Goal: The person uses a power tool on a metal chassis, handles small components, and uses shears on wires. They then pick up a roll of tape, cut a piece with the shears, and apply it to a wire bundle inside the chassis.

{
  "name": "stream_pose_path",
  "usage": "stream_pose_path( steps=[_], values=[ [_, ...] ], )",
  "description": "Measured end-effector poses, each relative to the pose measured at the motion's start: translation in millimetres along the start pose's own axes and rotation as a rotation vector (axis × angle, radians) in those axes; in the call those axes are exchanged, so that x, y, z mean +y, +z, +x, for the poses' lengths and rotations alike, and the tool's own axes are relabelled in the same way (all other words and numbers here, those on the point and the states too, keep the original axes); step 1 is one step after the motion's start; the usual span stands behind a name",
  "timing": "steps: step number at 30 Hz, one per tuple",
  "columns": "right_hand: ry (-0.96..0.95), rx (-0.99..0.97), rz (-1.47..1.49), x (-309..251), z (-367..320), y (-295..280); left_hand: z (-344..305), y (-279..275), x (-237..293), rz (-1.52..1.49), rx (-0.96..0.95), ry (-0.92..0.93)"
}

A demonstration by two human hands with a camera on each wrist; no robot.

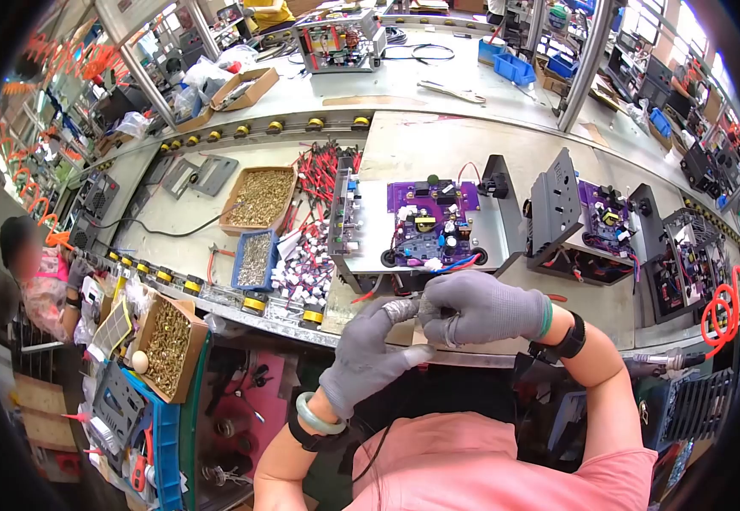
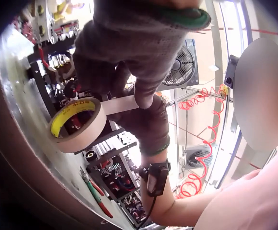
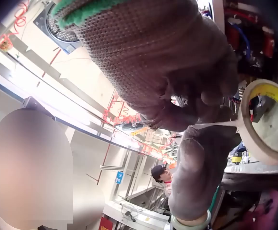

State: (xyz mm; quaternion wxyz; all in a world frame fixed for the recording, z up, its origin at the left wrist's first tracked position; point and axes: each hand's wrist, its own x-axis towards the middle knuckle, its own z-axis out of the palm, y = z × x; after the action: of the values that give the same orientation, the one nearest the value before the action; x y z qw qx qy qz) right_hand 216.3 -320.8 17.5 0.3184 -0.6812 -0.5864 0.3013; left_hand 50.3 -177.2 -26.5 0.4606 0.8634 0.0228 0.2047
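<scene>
Both hands wear grey gloves and meet at the bench's front edge in the head view, the left hand (image 1: 366,353) beside the right hand (image 1: 489,311). A roll of pale tape (image 2: 83,136) with a yellow core hangs beside the fingers. From it a short strip (image 2: 119,104) runs to the left thumb, which pinches it in the left wrist view. The curled right fingers grip around the strip's end, close to the left fingertips. In the right wrist view the roll (image 3: 247,129) lies right of both hands. Its far side is partly cut off there.
Behind the hands stands an open metal chassis with a purple circuit board (image 1: 434,213); a second chassis (image 1: 557,204) is to its right. Left are red-and-white connectors (image 1: 302,272), a blue bin (image 1: 255,260) and a carton of small parts (image 1: 259,196). Pliers (image 2: 98,194) lie on the bench.
</scene>
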Motion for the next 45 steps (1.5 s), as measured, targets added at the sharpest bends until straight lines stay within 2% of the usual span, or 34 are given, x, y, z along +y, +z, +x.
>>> stream_pose_path(
  steps=[7, 9, 12, 16, 19, 22, 23, 25, 26, 27, 29, 31, 33, 35, 37, 38, 39, 40, 41, 43, 45],
  values=[
    [-0.061, -0.023, -0.092, -7.6, -0.6, -5.0, 11.7, -5.0, -4.5, 0.028, -0.033, 0.129],
    [-0.103, -0.017, -0.065, -7.0, -0.1, -2.9, 12.0, -9.2, 0.3, 0.012, -0.116, 0.035],
    [-0.151, 0.000, -0.065, -4.4, 1.2, -2.4, 11.3, -10.4, 5.0, -0.088, -0.139, -0.060],
    [-0.217, -0.009, -0.089, -0.9, -0.1, -3.0, 8.4, -1.7, -2.9, -0.121, -0.145, -0.063],
    [-0.276, 0.078, -0.097, -4.0, -1.7, -1.3, 9.3, 3.1, -3.6, -0.199, -0.089, -0.062],
    [-0.334, 0.139, -0.296, -8.0, -2.9, -1.9, 10.3, 4.5, -0.1, -0.201, -0.123, -0.013],
    [-0.340, 0.146, -0.297, -8.1, -4.3, -0.7, 8.6, 8.0, 1.9, -0.221, -0.018, -0.036],
    [-0.250, 0.382, 0.312, -7.8, -9.9, 10.5, 4.0, 10.7, 4.7, -0.254, 0.205, -0.083],
    [-0.193, 0.491, 0.532, -3.3, -17.0, 20.6, 2.8, 8.4, 2.9, -0.308, 0.241, -0.099],
    [-0.133, 0.516, 0.662, 10.0, -27.2, 29.7, 1.5, 3.5, 5.3, -0.294, 0.264, -0.089],
    [-0.127, 0.430, 0.536, 13.9, -36.7, 61.0, -4.4, -5.1, 16.8, -0.291, 0.309, -0.084],
    [-0.222, 0.484, 0.089, 11.0, -29.4, 84.5, -2.9, -13.4, 25.9, -0.196, 0.330, -0.062],
    [-0.181, 0.513, 0.165, 14.3, -22.8, 102.4, 2.0, -20.3, 32.8, -0.044, 0.327, -0.010],
    [0.027, 0.317, 0.448, 22.9, -17.8, 111.7, 3.9, -29.7, 28.2, 0.037, 0.306, 0.023],
    [-0.005, 0.366, 0.414, 26.3, -20.2, 119.5, 4.1, -36.0, 19.0, 0.224, 0.292, 0.144],
    [-0.029, 0.418, 0.377, 25.1, -18.7, 119.8, 4.6, -37.7, 15.3, 0.233, 0.300, 0.142],
    [-0.036, 0.409, 0.380, 20.8, -18.0, 117.0, 3.8, -37.8, 11.6, 0.233, 0.355, 0.083],
    [-0.118, 0.490, 0.210, 6.8, -18.4, 106.7, 2.2, -36.6, 5.6, 0.231, 0.409, 0.022],
    [-0.198, 0.570, 0.038, -0.8, -18.5, 101.2, 1.3, -34.0, -9.7, 0.119, 0.470, -0.038],
    [-0.227, 0.555, -0.001, -0.9, -16.7, 103.6, 1.3, -28.1, -23.5, -0.132, 0.541, -0.199],
    [-0.259, 0.542, -0.040, -1.8, -16.0, 107.3, 3.6, -28.5, -39.7, -0.092, 0.551, -0.167]
  ],
)
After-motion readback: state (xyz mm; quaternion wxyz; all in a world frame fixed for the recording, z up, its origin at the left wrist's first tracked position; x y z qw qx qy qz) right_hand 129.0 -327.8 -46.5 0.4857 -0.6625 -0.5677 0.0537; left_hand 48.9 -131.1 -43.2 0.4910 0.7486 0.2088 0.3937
